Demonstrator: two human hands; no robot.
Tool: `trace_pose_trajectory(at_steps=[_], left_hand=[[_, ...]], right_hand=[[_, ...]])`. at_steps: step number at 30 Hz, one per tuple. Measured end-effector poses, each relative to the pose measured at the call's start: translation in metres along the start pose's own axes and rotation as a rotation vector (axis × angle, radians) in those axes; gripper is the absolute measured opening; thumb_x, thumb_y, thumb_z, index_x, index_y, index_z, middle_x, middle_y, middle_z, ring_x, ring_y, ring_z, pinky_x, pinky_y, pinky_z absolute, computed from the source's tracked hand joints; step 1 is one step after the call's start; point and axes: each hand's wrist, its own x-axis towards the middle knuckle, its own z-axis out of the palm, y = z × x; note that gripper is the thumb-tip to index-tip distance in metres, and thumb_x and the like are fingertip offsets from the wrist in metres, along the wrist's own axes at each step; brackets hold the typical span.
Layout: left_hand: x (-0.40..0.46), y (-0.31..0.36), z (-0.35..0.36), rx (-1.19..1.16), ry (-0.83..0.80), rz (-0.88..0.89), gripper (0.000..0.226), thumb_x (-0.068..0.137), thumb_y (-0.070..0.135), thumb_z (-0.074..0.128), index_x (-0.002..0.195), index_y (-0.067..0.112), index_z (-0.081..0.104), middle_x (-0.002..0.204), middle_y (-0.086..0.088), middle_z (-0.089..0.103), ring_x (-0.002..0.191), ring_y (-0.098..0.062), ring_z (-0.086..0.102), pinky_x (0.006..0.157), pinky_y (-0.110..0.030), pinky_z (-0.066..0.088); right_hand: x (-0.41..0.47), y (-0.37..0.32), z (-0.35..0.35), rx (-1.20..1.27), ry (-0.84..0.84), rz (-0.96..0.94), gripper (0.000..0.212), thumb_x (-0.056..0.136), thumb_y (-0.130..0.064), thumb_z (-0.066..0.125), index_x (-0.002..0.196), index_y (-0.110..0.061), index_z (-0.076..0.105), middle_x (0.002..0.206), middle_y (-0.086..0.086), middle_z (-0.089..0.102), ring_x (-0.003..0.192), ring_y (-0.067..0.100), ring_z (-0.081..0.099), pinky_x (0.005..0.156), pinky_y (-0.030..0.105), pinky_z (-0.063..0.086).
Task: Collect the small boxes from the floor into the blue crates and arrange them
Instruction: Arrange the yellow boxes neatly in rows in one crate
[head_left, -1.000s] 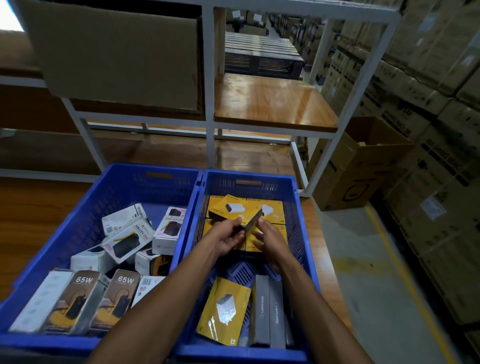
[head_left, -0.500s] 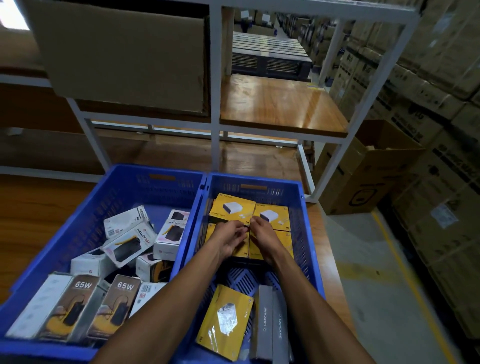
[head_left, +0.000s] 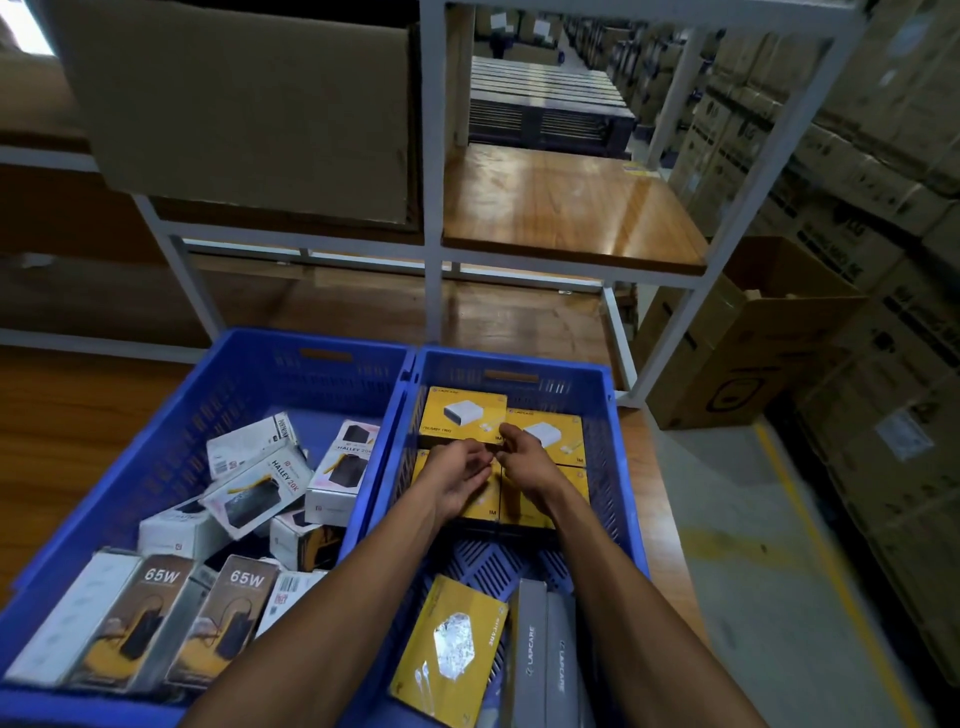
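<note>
Both hands reach into the far half of the right blue crate (head_left: 618, 467). The left hand (head_left: 460, 475) and right hand (head_left: 524, 460) meet over four yellow charger boxes (head_left: 462, 415) laid flat in a two-by-two block against the crate's far wall. Fingers of both hands are loosely curled and nearly touching each other at the block's centre; whether they pinch a box edge cannot be told. Nearer the person, a loose yellow box (head_left: 449, 649) lies tilted beside two grey Lapcare boxes (head_left: 543, 660) standing on edge, with bare crate floor between them and the block. The left blue crate (head_left: 171, 457), touching the right one, holds jumbled white boxes (head_left: 254, 488) and two 65W boxes (head_left: 156, 618). Both crates sit on a wooden bench (head_left: 52, 441).
</note>
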Motion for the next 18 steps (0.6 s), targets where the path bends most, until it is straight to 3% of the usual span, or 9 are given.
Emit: trace_pose_trajectory(at_steps=[4, 7, 10, 13, 15, 18], left_hand=[[-0.003, -0.001, -0.001, 0.029, 0.003, -0.002, 0.017, 0.104, -0.001, 0.051, 0.115, -0.009, 0.061, 0.109, -0.023, 0.069, 0.114, -0.030, 0.065, 0.113, -0.047, 0.049], [-0.013, -0.002, -0.002, 0.144, 0.025, 0.006, 0.011, 0.103, -0.003, 0.048, 0.102, -0.003, 0.060, 0.100, -0.022, 0.066, 0.100, -0.029, 0.067, 0.103, -0.043, 0.055], [-0.022, -0.006, -0.006, 0.430, -0.038, 0.027, 0.015, 0.101, 0.006, 0.055, 0.112, 0.001, 0.063, 0.101, -0.018, 0.067, 0.087, -0.026, 0.068, 0.082, -0.037, 0.062], [-0.033, -0.013, -0.011, 0.774, -0.189, 0.054, 0.015, 0.098, 0.009, 0.061, 0.112, 0.010, 0.068, 0.095, -0.014, 0.073, 0.069, -0.017, 0.067, 0.062, -0.029, 0.053], [-0.041, -0.019, -0.013, 1.011, -0.316, 0.087, 0.013, 0.097, 0.011, 0.064, 0.107, 0.015, 0.070, 0.100, -0.016, 0.075, 0.068, -0.015, 0.065, 0.060, -0.027, 0.049], [-0.052, -0.029, -0.016, 1.415, -0.448, 0.190, 0.017, 0.093, 0.021, 0.073, 0.110, 0.021, 0.073, 0.097, 0.000, 0.071, 0.082, -0.016, 0.066, 0.071, -0.029, 0.051]], right_hand=[[-0.001, -0.003, -0.003, -0.127, -0.016, -0.039, 0.068, 0.100, 0.005, 0.047, 0.163, -0.014, 0.029, 0.164, 0.009, 0.037, 0.146, 0.025, 0.042, 0.117, 0.034, 0.038], [-0.009, -0.003, -0.003, -0.174, 0.008, -0.048, 0.068, 0.100, 0.002, 0.049, 0.163, -0.017, 0.030, 0.163, 0.009, 0.038, 0.144, 0.027, 0.043, 0.117, 0.040, 0.041], [-0.021, -0.002, -0.002, -0.238, 0.073, -0.058, 0.054, 0.103, -0.004, 0.047, 0.155, -0.016, 0.040, 0.147, 0.014, 0.052, 0.128, 0.034, 0.056, 0.104, 0.048, 0.051], [-0.033, 0.004, -0.007, -0.295, 0.134, -0.060, 0.044, 0.103, -0.007, 0.049, 0.147, -0.013, 0.048, 0.144, 0.015, 0.057, 0.124, 0.035, 0.058, 0.099, 0.046, 0.051], [-0.044, 0.009, -0.012, -0.313, 0.145, -0.034, 0.041, 0.103, -0.008, 0.050, 0.143, -0.015, 0.054, 0.141, 0.013, 0.061, 0.120, 0.032, 0.062, 0.094, 0.043, 0.054], [-0.064, 0.017, -0.022, -0.344, 0.116, -0.009, 0.033, 0.104, -0.014, 0.050, 0.134, -0.018, 0.063, 0.132, 0.012, 0.065, 0.111, 0.028, 0.065, 0.083, 0.038, 0.053]])
